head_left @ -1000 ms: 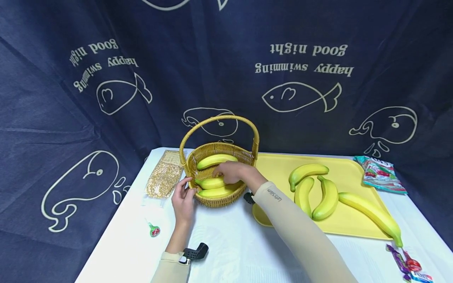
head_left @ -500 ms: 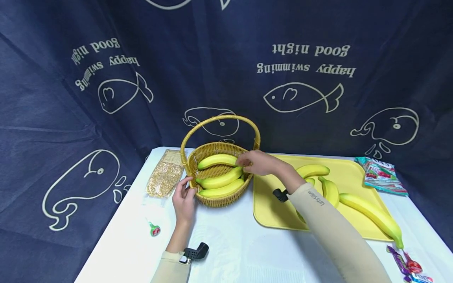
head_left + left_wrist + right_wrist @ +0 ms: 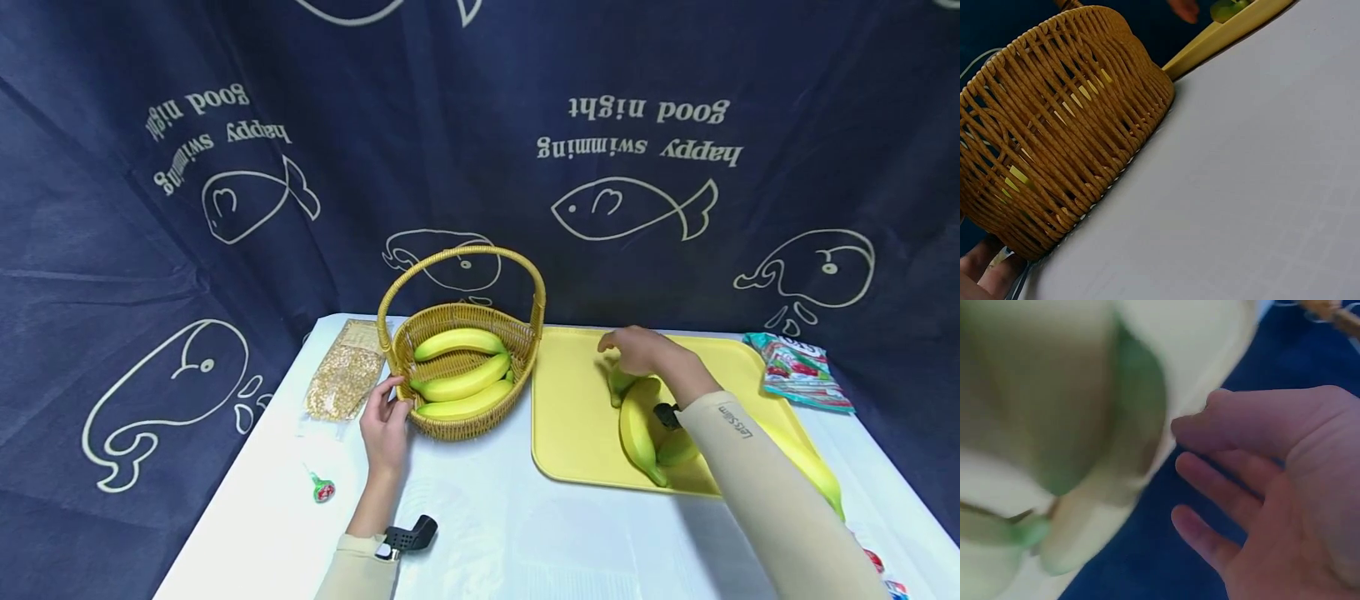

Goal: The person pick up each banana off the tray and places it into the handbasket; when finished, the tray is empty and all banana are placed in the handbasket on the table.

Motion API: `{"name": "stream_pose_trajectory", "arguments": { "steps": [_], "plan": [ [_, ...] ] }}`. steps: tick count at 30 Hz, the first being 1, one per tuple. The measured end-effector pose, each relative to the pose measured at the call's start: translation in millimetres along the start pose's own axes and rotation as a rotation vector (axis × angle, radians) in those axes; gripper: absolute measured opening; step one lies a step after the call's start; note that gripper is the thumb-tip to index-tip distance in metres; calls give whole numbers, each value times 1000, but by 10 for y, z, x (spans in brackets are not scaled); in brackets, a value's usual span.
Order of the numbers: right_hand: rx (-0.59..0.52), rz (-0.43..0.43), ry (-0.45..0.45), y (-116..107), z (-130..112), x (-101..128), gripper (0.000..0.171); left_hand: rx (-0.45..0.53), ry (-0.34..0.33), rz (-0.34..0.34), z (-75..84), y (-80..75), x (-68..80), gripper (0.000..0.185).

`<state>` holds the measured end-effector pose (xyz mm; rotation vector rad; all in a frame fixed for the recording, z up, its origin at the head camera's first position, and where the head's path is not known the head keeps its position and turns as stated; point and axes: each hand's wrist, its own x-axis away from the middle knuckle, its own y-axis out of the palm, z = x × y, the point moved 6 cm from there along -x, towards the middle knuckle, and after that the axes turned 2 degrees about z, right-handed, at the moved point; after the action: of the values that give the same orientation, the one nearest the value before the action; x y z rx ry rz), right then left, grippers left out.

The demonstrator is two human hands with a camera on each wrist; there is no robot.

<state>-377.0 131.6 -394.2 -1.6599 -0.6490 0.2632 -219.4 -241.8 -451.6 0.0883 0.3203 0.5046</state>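
In the head view a wicker basket (image 3: 525, 354) with a tall hoop handle holds three bananas (image 3: 461, 383) lying side by side. At its left side my left hand (image 3: 386, 433) grips the wicker, thumb in front. Its fingers (image 3: 997, 275) show low beside the basket wall (image 3: 1079, 125) in the left wrist view. My right hand (image 3: 645, 354) hovers over the yellow tray (image 3: 570, 417) with nothing in it, fingers apart in the right wrist view. Just below it lies a banana (image 3: 618, 385), partly hidden by the hand; another banana (image 3: 639, 429) lies in front.
A banana (image 3: 813, 475) lies over the tray's right edge, partly behind the sleeve. Left of the basket are a bag of grains (image 3: 347, 379) and a green lollipop (image 3: 322, 489). A teal snack packet (image 3: 802, 371) sits at the back right. A dark cloth (image 3: 450, 125) hangs behind.
My right hand has withdrawn from the bananas in the basket and moved right, over the tray. One banana in the basket has shifted slightly. My left hand stays at the basket.
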Motion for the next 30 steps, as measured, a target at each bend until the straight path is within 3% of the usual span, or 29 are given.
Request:
{"name": "stream_pose_trajectory", "arguments": {
  "steps": [4, 9, 16, 19, 25, 30],
  "plan": [
    [70, -64, 72, 161, 210, 45, 44, 5, -7, 1, -14, -11, 11, 39],
    [133, 44, 53, 184, 299, 64, 33, 12, -4, -1, -22, -13, 12, 39],
    [226, 207, -5, 123, 278, 60, 42, 18, 6, -2, -28, -7, -9, 39],
    [211, 258, -20, 30, 182, 73, 44, 19, 17, 0, -30, -8, -15, 39],
    [28, 250, -55, -231, -195, 109, 48, 4, 18, 5, -27, -17, -18, 39],
    [-34, 245, -181, -388, -674, 131, 50, -4, 14, 0, -27, -14, -17, 39]
  ]
}}
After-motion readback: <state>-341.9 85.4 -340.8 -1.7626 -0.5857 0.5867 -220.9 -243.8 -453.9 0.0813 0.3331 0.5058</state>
